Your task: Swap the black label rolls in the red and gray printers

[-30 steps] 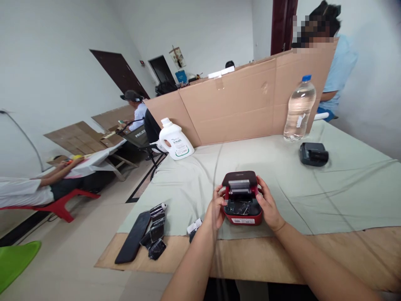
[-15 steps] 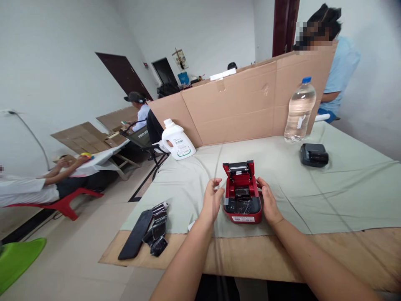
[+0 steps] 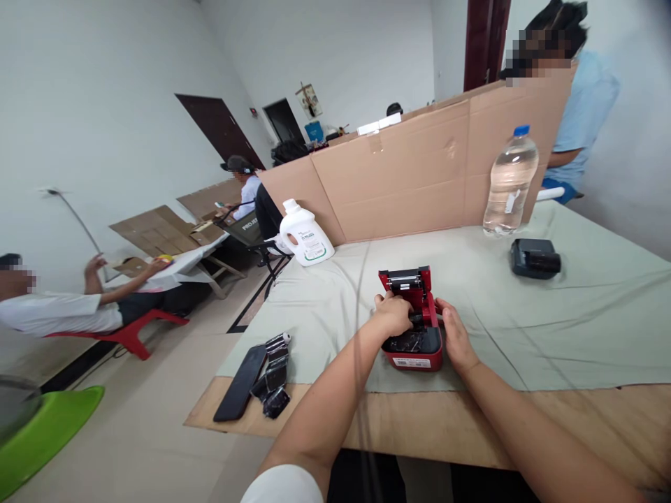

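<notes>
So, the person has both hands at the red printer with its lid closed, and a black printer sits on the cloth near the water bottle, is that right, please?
Not quite: the red printer's lid is open, standing upright behind the body, as the head view shows. Otherwise yes: the left hand reaches into the open bay, the right hand rests against its right side, and the black printer sits on the cloth near the water bottle.

Both forearms stretch forward, left hand (image 3: 392, 316) curled with knuckles up, right hand (image 3: 457, 337) beside it, fingers (image 3: 443, 310) extended.
</notes>
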Tool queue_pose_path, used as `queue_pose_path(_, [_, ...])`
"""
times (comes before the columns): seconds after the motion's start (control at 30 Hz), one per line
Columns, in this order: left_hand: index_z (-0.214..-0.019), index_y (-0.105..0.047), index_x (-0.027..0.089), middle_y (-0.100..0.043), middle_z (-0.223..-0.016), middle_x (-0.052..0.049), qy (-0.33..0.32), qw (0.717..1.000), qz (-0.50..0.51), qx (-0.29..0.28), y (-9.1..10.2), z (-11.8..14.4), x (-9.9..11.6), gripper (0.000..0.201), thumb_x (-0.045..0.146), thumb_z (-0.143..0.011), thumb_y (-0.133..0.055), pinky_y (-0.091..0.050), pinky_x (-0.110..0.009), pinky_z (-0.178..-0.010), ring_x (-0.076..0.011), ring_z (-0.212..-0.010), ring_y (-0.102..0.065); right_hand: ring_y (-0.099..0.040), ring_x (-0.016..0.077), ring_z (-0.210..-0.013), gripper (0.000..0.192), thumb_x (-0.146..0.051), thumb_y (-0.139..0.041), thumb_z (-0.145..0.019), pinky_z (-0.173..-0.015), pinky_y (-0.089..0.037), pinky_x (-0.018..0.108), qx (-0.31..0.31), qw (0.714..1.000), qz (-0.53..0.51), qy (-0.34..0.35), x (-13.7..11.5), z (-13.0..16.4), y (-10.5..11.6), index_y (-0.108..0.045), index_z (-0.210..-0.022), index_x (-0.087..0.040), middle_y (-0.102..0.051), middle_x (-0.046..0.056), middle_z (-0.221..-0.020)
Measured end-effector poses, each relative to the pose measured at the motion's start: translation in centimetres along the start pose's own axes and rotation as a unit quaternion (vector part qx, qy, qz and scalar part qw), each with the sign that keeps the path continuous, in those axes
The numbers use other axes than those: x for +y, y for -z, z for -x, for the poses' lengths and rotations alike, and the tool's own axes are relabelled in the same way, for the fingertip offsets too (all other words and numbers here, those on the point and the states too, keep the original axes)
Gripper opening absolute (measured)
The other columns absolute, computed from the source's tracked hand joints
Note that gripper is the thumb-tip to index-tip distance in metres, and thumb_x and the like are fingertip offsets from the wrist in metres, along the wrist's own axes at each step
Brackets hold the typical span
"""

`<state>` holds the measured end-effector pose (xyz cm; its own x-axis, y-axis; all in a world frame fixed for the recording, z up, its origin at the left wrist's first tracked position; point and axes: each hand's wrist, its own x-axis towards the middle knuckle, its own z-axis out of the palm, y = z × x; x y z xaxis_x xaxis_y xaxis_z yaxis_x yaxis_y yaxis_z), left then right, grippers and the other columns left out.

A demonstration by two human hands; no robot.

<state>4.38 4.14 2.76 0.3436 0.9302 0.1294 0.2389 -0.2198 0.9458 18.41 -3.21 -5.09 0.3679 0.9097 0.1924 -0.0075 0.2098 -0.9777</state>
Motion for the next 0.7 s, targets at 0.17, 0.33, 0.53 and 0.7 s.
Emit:
queue_pose_path(0.17, [-0.065,-0.060,0.024,-0.051,-0.064,0.001,-0.001,0.991,-0.137,-0.006,0.5,1.5,2.0,0.038,-0.005,-0.042,-0.070,-0.022,-0.048,-0.105,-0.0313,-0.099,-0.051,-0.050,0.0248,-0.126,0.063,-0.071,-0.036,-0.086,-0.113,-0.033,0.048,-0.005,1.000,0.002,0.007,0.2,-0.1,0.2,-0.057,-0.122,-0.023,-0.058,0.009,-0.131])
queue_pose_path(0.33, [-0.080,-0.058,0.021,-0.060,-0.077,0.002,0.028,0.999,0.033,0.007,2.5,3.9,3.2,0.031,0.010,-0.054,-0.069,-0.040,-0.034,-0.087,-0.0169,-0.076,-0.054,-0.051,0.0257,-0.124,0.057,-0.067,-0.038,-0.088,-0.111,-0.033,0.051,-0.007,1.000,-0.012,0.007,0.6,-0.2,0.4,-0.058,-0.120,-0.024,-0.059,0.008,-0.129])
queue_pose_path(0.53, [-0.090,-0.062,0.017,-0.063,-0.083,-0.002,0.131,0.970,0.203,0.013,11.8,8.6,2.9,0.034,0.023,-0.058,-0.073,-0.042,-0.024,-0.066,-0.0135,-0.071,-0.057,-0.052,0.0283,-0.122,0.055,-0.065,-0.040,-0.088,-0.110,-0.034,0.050,-0.012,1.000,0.001,0.006,-0.5,0.0,0.3,-0.062,-0.116,-0.023,-0.061,0.009,-0.125])
queue_pose_path(0.7, [-0.094,-0.066,0.018,-0.066,-0.080,-0.001,0.227,0.973,-0.007,0.036,20.3,11.9,-0.2,0.039,0.024,-0.056,-0.072,-0.042,-0.026,-0.062,-0.0164,-0.068,-0.058,-0.052,0.0295,-0.120,0.056,-0.066,-0.043,-0.087,-0.108,-0.036,0.049,-0.016,1.000,-0.004,-0.007,-1.2,0.2,0.1,-0.061,-0.115,-0.022,-0.061,0.011,-0.124])
